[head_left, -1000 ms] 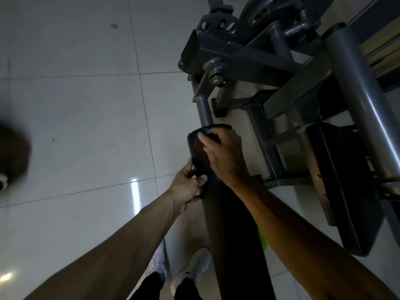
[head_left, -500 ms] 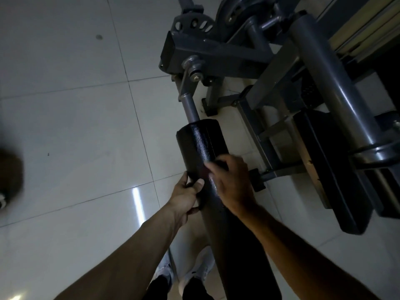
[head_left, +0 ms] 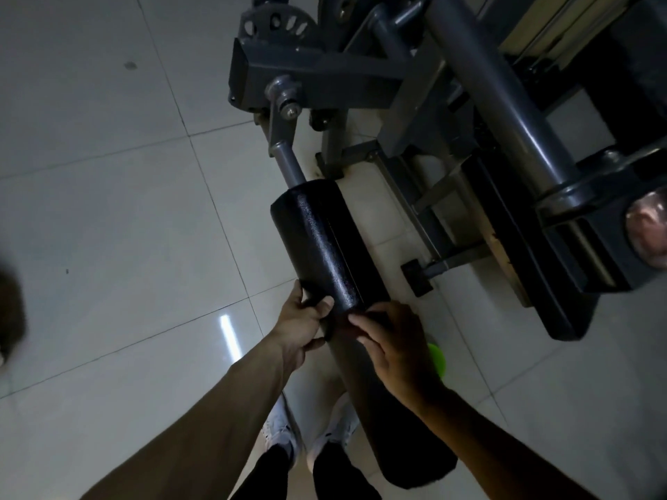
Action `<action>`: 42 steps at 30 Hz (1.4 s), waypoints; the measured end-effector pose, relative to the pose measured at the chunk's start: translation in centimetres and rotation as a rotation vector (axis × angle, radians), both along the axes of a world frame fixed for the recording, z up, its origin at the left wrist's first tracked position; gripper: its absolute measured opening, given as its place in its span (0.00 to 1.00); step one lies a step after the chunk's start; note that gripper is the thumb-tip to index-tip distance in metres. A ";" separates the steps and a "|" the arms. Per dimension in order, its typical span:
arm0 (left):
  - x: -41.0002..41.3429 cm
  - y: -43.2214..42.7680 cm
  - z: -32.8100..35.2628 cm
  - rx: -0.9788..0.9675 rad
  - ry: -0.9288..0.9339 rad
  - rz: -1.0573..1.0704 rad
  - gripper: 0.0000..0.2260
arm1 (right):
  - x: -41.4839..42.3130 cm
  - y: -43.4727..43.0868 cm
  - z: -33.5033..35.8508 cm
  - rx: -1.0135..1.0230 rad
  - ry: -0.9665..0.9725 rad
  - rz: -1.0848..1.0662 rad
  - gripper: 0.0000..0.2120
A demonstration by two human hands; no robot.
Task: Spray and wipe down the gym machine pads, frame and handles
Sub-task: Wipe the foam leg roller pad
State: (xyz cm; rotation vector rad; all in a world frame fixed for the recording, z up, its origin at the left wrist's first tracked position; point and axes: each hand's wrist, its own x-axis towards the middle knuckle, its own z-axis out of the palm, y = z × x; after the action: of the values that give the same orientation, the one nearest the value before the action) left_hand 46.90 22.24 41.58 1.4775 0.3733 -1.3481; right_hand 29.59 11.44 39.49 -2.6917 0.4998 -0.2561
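A long black roller pad [head_left: 317, 240] runs from the grey machine frame [head_left: 325, 77] down toward me. A dark cloth [head_left: 326, 328] wraps around the pad at its middle. My left hand [head_left: 301, 321] pinches the cloth on the pad's left side, thumb on top. My right hand [head_left: 393, 342] curls over the pad's top and right side, pressing the cloth [head_left: 375, 313] under its fingers. The near half of the pad lies in shadow under my right arm. No spray bottle shows clearly.
A thick grey tube [head_left: 494, 88] slants across the upper right above a flat black pad [head_left: 537, 279]. Something bright green [head_left: 437, 358] peeks out behind my right hand. My white shoes [head_left: 281, 429] stand on the pale tiled floor [head_left: 108, 229].
Both hands have slid the cloth along the roller pad from its far end toward me, baring the far half. My view has tipped downward.
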 end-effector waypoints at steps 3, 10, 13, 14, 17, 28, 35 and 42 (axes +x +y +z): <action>-0.5 0.0 -0.1 -0.017 -0.022 0.030 0.34 | 1.7 -0.4 -0.4 0.019 -0.019 -0.068 0.17; -2.0 0.8 -0.2 0.015 -0.063 0.028 0.29 | 12.4 -2.6 0.8 0.093 -0.042 -0.220 0.19; -2.6 1.3 0.1 0.017 -0.037 -0.014 0.30 | 5.1 0.0 0.8 0.076 0.009 -0.162 0.20; -2.8 1.3 0.2 0.018 -0.044 -0.025 0.31 | 1.6 0.9 0.8 0.073 0.028 -0.126 0.20; -3.7 1.3 0.9 0.029 -0.043 -0.067 0.29 | -8.2 3.5 1.2 0.097 0.063 -0.100 0.19; -5.7 1.1 -0.1 0.097 -0.073 0.058 0.21 | 4.4 -0.8 1.8 0.068 0.031 -0.180 0.20; -8.9 1.3 -1.0 0.039 0.008 -0.008 0.13 | -9.8 0.2 2.3 0.069 0.114 0.148 0.20; -10.1 0.3 -1.3 0.060 -0.054 0.097 0.16 | -9.6 -0.4 2.1 0.099 0.079 0.180 0.16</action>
State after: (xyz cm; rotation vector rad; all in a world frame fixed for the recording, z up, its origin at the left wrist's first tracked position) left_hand 36.85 22.51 40.28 1.5232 0.4481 -1.2270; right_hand 19.99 11.04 41.54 -2.6362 0.2823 -0.0731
